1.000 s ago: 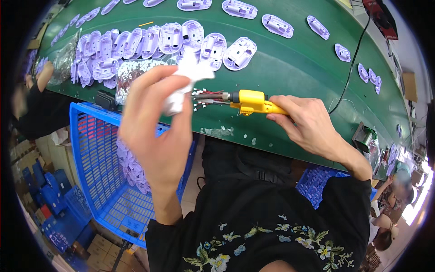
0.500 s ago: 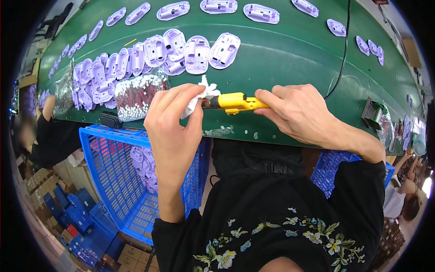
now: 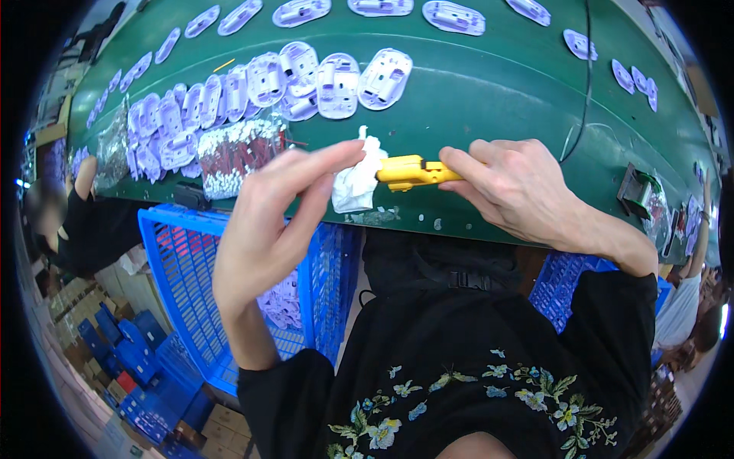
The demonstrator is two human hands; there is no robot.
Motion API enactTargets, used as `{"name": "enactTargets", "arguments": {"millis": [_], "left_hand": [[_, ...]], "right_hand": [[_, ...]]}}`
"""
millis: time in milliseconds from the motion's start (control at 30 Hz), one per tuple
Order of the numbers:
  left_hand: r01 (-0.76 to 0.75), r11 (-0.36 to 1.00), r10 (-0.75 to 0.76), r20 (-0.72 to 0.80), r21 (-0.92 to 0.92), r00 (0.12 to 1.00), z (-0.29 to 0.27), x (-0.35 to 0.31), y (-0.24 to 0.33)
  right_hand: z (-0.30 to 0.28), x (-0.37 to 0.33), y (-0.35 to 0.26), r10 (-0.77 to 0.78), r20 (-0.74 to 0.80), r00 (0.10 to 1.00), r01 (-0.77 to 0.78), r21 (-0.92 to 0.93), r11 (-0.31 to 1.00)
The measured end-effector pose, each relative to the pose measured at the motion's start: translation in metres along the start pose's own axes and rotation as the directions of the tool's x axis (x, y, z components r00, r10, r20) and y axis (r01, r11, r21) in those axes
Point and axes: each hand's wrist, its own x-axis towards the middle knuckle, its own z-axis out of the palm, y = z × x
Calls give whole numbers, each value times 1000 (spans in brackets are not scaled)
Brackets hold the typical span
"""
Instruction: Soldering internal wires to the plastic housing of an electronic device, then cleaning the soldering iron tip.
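Observation:
My right hand (image 3: 520, 183) is closed round the rear of a yellow gun-shaped tool (image 3: 409, 172), held level over the near side of the green table (image 3: 451, 122). The tool's front end meets a crumpled white tissue (image 3: 358, 180), which hides its tip. My left hand (image 3: 264, 203) is to the left of the tissue, its thumb and forefinger apart and their tips close against its edge. Whether they touch it is hard to tell. Beyond the hands lie pale purple plastic shells (image 3: 338, 86), and left of them a clear bag of red wires with white connectors (image 3: 241, 153).
A blue crate (image 3: 180, 283) holding purple parts stands below the table edge at left, with another blue basket (image 3: 562, 287) at right. A black cord (image 3: 587, 92) runs down over the table. More shells (image 3: 302, 11) line the far side. A person (image 3: 92, 229) sits at left.
My left hand has drawn back leftward, its fingers loosening from the tissue. The tissue now spreads lower in front of the tool, which has shifted slightly right.

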Motion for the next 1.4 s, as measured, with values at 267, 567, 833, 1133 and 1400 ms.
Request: {"name": "enactTargets", "arguments": {"millis": [267, 567, 833, 1133, 1400], "left_hand": [[-218, 850, 210, 71, 480, 975, -7, 18, 16], [-240, 877, 153, 232, 416, 961, -7, 10, 20], [-237, 891, 128, 287, 387, 949, -3, 9, 17], [-279, 863, 155, 305, 422, 940, -2, 7, 20], [-308, 818, 229, 216, 485, 949, 11, 3, 13]], "right_hand": [[-10, -5, -4, -26, -28, 999, 24, -68, 997], [-17, -10, -10, -106, -13, 994, 101, -216, 971], [-17, -19, -9, -119, 5, 993, 116, -261, 958], [-20, -20, -11, -125, 10, 992, 123, -261, 957], [-14, -14, -12, -85, -71, 994, 71, -183, 981]]}}
